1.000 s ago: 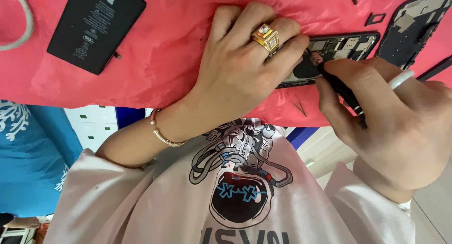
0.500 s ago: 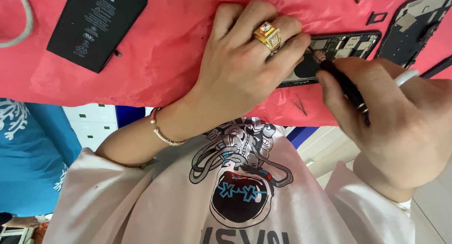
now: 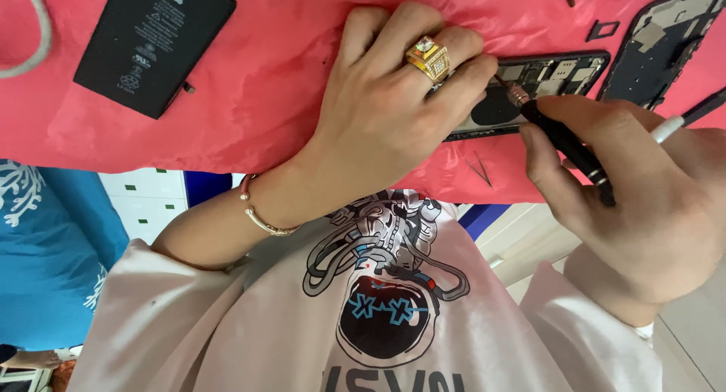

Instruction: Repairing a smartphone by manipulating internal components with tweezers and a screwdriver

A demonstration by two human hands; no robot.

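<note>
Opened phone chassis (image 3: 556,78) flat on red cloth (image 3: 265,97), near cloth's front edge, internal boards and shields exposed. Left hand (image 3: 386,112) pressed down on chassis's left part, fingers spread and curved over it, fingertips on its edge; gold ring (image 3: 429,57) with pale stones on one finger, thin beaded bracelet (image 3: 261,218) at wrist. Right hand (image 3: 643,210) closed around black precision screwdriver (image 3: 563,138), thumb and fingers pinching shaft; knurled metal collar and tip angled down into chassis just beside left fingertips. White rod (image 3: 669,129) sticking out past right hand's knuckles, kind unclear. Black rectangular phone battery (image 3: 155,44) on cloth, well apart to upper left. Small card tray (image 3: 603,30) and second opened phone frame (image 3: 665,48) at upper right. Tweezers (image 3: 480,170) on cloth's near edge below chassis. White cable loop (image 3: 38,36) at far left edge.
</note>
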